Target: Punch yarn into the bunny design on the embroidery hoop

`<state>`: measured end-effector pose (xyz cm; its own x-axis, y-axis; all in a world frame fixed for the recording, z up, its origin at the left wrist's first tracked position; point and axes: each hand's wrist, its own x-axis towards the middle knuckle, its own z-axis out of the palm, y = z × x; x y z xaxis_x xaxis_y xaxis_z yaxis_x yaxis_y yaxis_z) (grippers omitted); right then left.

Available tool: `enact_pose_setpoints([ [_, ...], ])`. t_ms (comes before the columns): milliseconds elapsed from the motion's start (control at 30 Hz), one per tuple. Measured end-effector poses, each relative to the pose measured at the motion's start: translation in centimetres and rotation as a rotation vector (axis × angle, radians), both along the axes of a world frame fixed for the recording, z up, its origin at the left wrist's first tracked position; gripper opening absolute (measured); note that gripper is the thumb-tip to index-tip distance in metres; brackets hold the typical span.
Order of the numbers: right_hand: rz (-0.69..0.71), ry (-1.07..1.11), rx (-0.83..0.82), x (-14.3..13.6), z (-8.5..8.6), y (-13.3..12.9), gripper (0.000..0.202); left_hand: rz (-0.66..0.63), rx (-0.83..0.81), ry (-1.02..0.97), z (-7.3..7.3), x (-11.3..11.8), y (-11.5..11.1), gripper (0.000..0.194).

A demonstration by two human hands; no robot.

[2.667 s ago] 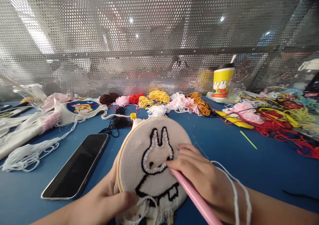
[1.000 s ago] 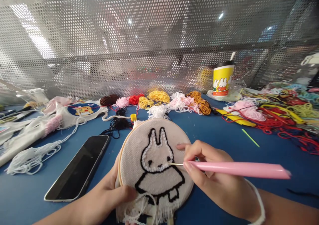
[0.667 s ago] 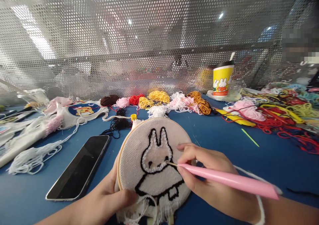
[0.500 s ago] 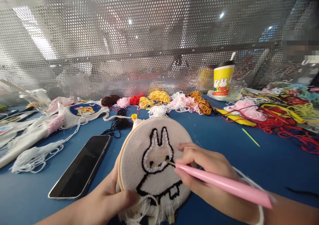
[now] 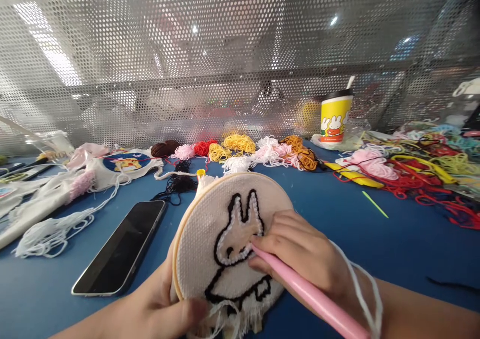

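Observation:
A round embroidery hoop [image 5: 179, 239] holds cream cloth [image 5: 197, 231] with a rabbit [image 5: 240, 244] outlined in black yarn and edged inside with white loops. My left hand [image 5: 165, 291] grips the hoop at its lower left, thumb over the front. In my right hand [image 5: 300, 251] is a pink punch needle [image 5: 300, 284], its tip end against the rabbit's face; the metal needle is hidden. White yarn [image 5: 362, 279] loops over my right wrist. Loose white strands and frayed cloth hang at the hoop's bottom edge.
A black phone [image 5: 122, 251] lies left of the hoop. White yarn [image 5: 56, 231] and another embroidered piece [image 5: 129, 163] are farther left. Several coloured yarn bundles [image 5: 240, 144] line the back before a perforated metal screen [image 5: 232, 44]. A yellow cup [image 5: 336, 119] stands back right, beside tangled yarn [image 5: 420, 179].
My right hand has moved left and closer to the cloth, and the punch needle's metal tip has gone out of sight. The needle's handle now slopes more steeply. The hoop has turned slightly.

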<state>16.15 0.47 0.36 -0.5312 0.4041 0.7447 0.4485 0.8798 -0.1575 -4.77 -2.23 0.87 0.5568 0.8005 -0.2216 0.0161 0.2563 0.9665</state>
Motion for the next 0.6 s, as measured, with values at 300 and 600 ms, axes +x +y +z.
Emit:
enact_pose_setpoints([
  [300, -0.047, 0.198, -0.465, 1.4, 0.6, -0.6, 0.010, -0.052, -0.156, 0.032, -1.2, -0.4, 0.5, 0.063],
  [600, 0.037, 0.410, -0.564, 1.4, 0.0, -0.2, 0.014, -0.047, -0.169, -0.030, -0.3, 0.1, 0.7, 0.046],
])
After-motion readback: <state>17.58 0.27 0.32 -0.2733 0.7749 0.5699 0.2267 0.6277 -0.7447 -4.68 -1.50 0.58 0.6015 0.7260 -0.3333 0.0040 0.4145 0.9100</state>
